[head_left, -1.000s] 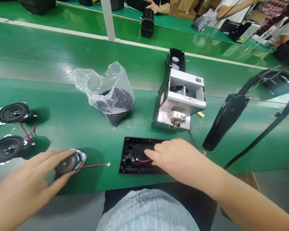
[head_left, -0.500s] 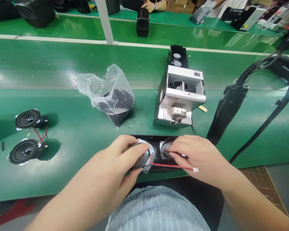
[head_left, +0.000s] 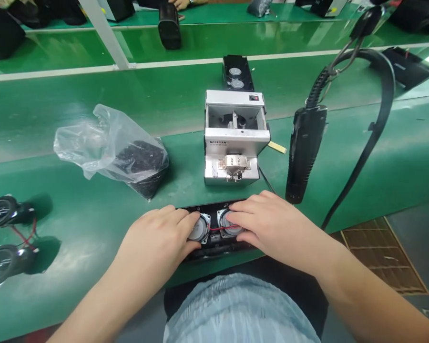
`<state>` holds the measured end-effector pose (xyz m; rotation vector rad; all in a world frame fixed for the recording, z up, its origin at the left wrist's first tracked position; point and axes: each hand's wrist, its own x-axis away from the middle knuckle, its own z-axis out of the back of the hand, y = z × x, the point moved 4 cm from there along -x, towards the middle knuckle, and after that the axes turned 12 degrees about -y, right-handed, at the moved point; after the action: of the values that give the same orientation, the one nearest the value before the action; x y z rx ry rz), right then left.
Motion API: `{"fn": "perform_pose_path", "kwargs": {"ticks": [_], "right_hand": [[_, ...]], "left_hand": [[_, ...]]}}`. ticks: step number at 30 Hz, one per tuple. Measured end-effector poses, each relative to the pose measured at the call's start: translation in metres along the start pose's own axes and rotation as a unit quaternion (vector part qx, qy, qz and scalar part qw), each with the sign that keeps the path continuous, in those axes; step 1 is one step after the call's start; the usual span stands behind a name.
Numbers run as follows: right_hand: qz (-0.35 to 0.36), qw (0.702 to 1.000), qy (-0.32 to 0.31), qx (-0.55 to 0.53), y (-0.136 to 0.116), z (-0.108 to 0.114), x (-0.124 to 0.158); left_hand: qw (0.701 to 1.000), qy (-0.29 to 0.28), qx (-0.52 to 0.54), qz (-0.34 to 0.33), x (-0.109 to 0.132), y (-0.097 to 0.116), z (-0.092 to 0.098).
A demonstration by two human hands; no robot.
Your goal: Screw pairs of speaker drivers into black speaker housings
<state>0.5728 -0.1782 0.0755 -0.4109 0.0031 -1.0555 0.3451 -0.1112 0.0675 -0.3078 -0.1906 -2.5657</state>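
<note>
Left hand (head_left: pixel 153 238): palm down, fingers loosely curved over the back of the left speaker (head_left: pixel 199 228), fingertips on its silver frame. Right hand (head_left: pixel 268 224): fingers spread and lying across the right speaker (head_left: pixel 229 224). Both hands touch their speakers; cannot tell whether either is gripping or only resting.

Both speakers sit side by side, backs up, just touching or nearly so, on the black speaker panel (head_left: pixel 203 255) at the bench's near edge. A red wire (head_left: pixel 219 228) runs across between them. Light blue garment (head_left: pixel 236 309) on the person's lap, below the bench edge.

Green bench (head_left: pixel 75 200): two more loose speakers, the upper speaker (head_left: pixel 0 213) and lower speaker (head_left: pixel 2 266), lie at far left, cut by the frame, with red wires (head_left: pixel 25 234) trailing between them. Clear plastic bag (head_left: pixel 103 143) of small black parts (head_left: pixel 139 159) lies tilted on its side, left of centre.

Straight ahead, a white automatic screw feeder (head_left: pixel 234 138) stands just beyond the panel, a small yellow tag (head_left: pixel 277 147) beside it. Right of it, a black electric screwdriver (head_left: pixel 305 152) hangs upright from a coiled cable (head_left: pixel 316 90).

Far bench: a co-worker's hand (head_left: pixel 180 4) beside an upright black speaker unit (head_left: pixel 169 26)
</note>
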Motion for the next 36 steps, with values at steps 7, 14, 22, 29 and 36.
{"fn": "perform_pose_path", "kwargs": {"ticks": [7, 14, 22, 29, 36], "right_hand": [[0.000, 0.999, -0.004, -0.033, 0.001, 0.000, -0.002], [0.009, 0.999, -0.005, -0.052, 0.006, -0.002, -0.005], [0.006, 0.998, -0.011, -0.054, 0.008, -0.002, -0.005], [0.005, 0.998, -0.013, -0.059, 0.009, -0.003, -0.006], [0.011, 0.999, -0.005, -0.047, 0.009, -0.003, -0.005]], "left_hand": [[0.999, 0.027, 0.007, 0.019, -0.001, 0.001, 0.001], [0.999, 0.030, 0.016, -0.017, 0.004, -0.003, 0.004], [0.998, 0.036, 0.044, -0.021, 0.004, -0.006, 0.002], [0.998, 0.016, 0.051, -0.015, 0.005, -0.010, -0.005], [0.998, 0.010, 0.054, -0.002, 0.003, -0.009, -0.002]]}}
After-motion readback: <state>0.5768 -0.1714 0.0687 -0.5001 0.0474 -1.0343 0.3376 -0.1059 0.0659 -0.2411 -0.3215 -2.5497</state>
